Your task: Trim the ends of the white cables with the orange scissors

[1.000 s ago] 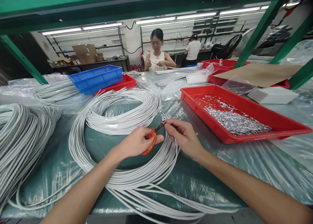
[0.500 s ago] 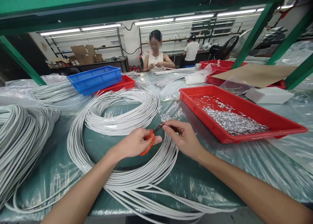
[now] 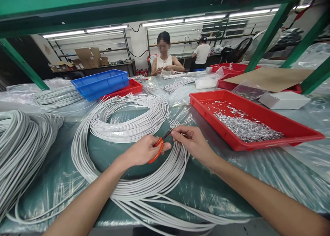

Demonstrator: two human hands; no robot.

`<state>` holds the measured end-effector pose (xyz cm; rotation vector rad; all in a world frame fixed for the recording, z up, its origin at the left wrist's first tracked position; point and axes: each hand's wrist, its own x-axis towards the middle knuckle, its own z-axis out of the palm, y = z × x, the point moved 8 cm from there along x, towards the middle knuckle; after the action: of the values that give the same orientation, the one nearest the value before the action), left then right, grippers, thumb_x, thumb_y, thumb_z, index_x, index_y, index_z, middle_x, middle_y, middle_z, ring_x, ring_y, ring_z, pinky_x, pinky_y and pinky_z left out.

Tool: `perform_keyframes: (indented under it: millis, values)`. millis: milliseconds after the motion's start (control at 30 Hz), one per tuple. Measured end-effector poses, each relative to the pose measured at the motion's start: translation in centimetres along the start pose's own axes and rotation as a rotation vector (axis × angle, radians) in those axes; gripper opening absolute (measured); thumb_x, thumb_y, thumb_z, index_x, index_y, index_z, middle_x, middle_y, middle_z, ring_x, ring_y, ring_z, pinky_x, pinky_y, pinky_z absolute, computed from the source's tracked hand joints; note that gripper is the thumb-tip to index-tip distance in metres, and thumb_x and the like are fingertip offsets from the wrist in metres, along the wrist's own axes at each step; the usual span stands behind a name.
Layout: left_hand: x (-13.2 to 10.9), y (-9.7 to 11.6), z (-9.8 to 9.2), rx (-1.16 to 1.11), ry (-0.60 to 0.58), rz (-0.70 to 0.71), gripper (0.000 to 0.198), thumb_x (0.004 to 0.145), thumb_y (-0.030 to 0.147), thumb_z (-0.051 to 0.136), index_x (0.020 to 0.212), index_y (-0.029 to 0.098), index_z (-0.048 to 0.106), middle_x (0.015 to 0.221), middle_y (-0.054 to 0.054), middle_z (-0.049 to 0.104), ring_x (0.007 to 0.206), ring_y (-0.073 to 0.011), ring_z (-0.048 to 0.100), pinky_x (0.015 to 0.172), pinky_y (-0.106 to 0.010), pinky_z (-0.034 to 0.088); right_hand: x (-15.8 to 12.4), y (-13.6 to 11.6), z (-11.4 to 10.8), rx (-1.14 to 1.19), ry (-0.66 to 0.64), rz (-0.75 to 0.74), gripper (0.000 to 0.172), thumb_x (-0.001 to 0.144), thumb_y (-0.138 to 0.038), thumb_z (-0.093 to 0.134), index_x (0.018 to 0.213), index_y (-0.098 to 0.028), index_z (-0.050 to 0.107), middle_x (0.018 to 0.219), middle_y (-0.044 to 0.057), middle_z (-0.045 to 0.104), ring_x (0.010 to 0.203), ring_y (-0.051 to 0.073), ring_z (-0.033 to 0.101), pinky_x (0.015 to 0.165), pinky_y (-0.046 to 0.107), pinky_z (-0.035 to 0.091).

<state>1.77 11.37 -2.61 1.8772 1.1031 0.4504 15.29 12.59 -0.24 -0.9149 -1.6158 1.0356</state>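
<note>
My left hand [image 3: 145,149] is closed round the orange handles of a pair of scissors [image 3: 157,150], whose dark blades point up and right. The fingertips of my right hand [image 3: 192,138] pinch together at the blade tips, beside the cable ends; what they hold is too small to make out. Both hands are over the right side of a large coil of white cables [image 3: 152,181] on the green table. Another coil of white cables [image 3: 129,127] overlaps its far side.
A red tray [image 3: 257,147] of small silvery pieces [image 3: 244,127] lies right. A thick cable bundle [image 3: 23,150] is at left. Behind are a blue tray [image 3: 101,84], a white box [image 3: 283,101] and green posts [image 3: 268,40]. A person [image 3: 165,62] sits opposite; another [image 3: 202,53] is farther back.
The person opposite has raised their head slightly. My hands have barely moved; the cables under my right hand have shifted a little to the right.
</note>
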Motion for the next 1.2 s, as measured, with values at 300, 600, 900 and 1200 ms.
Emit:
perform_keyframes:
  millis: [300,600,900,1200]
  values:
    - [-0.1,0.0,0.4,-0.048,-0.040,-0.007,0.050,0.086,0.061,0.053,0.067,0.015,0.061,0.044,0.006,0.036,0.042,-0.0078,0.034,0.044,-0.022,0.024,-0.1,-0.6,-0.8,-0.026,0.073,-0.042,0.022,0.078,-0.036,0.071,0.067,-0.017,0.068,0.064,0.002,0.064,0.062,0.016,0.057,0.060,0.029,0.045]
    - [-0.3,0.1,0.8,-0.066,-0.055,-0.021,0.053,0.085,0.064,0.052,0.067,0.015,0.061,0.042,0.006,0.039,0.040,-0.0083,0.037,0.044,-0.022,0.026,-1.0,-1.2,-1.3,-0.252,0.200,-0.170,0.014,0.082,-0.024,0.066,0.068,-0.019,0.064,0.067,0.002,0.063,0.072,0.018,0.054,0.071,0.033,0.043]
    - [-0.3,0.4,0.0,-0.008,0.075,-0.029,0.052,0.083,0.062,0.056,0.064,0.013,0.062,0.050,0.004,0.042,0.047,-0.0087,0.035,0.047,-0.023,0.026,-1.2,-0.9,-1.0,-0.167,0.254,-0.141,0.017,0.086,-0.031,0.063,0.075,-0.019,0.066,0.070,0.003,0.065,0.069,0.019,0.057,0.067,0.032,0.045]
    - [-0.5,1.4,-3.0,-0.245,0.404,0.107,0.035,0.078,0.046,0.072,0.085,0.012,0.070,0.052,0.008,0.031,0.049,-0.0058,0.026,0.047,-0.021,0.022,-0.7,0.3,1.2,0.075,0.016,-0.022,0.033,0.091,-0.048,0.056,0.081,-0.017,0.064,0.058,-0.002,0.050,0.056,0.013,0.048,0.055,0.026,0.040]
